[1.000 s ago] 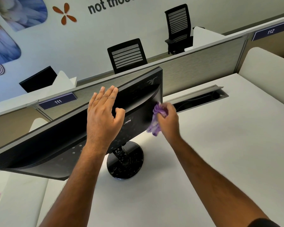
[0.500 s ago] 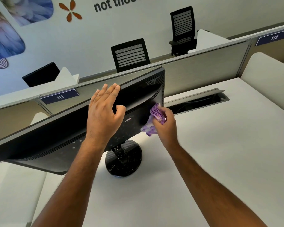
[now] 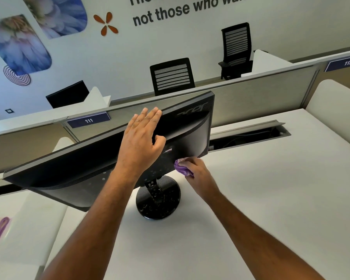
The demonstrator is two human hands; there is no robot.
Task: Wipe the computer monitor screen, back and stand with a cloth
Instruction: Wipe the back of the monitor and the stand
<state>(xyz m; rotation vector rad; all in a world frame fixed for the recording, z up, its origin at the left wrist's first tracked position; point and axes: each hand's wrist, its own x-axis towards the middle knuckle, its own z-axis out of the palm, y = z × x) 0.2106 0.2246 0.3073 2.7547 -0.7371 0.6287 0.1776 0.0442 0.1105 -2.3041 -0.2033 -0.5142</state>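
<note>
White desk (image 3: 271, 199) fills the cubicle foreground, backed by a grey partition (image 3: 261, 98), and on it stands the black monitor (image 3: 79, 168) on its round stand (image 3: 158, 205), its back toward the camera and screen toward the partition, long axis running from lower left up to upper right, top edge tilted away. Left hand (image 3: 141, 142) lies flat on the upper back of the casing, fingers straight and together, grasping nothing, while the right hand (image 3: 196, 170) clutches a bunched purple cloth (image 3: 181, 168) and presses it against the monitor's lower right corner, forearm reaching in from the lower right.
</note>
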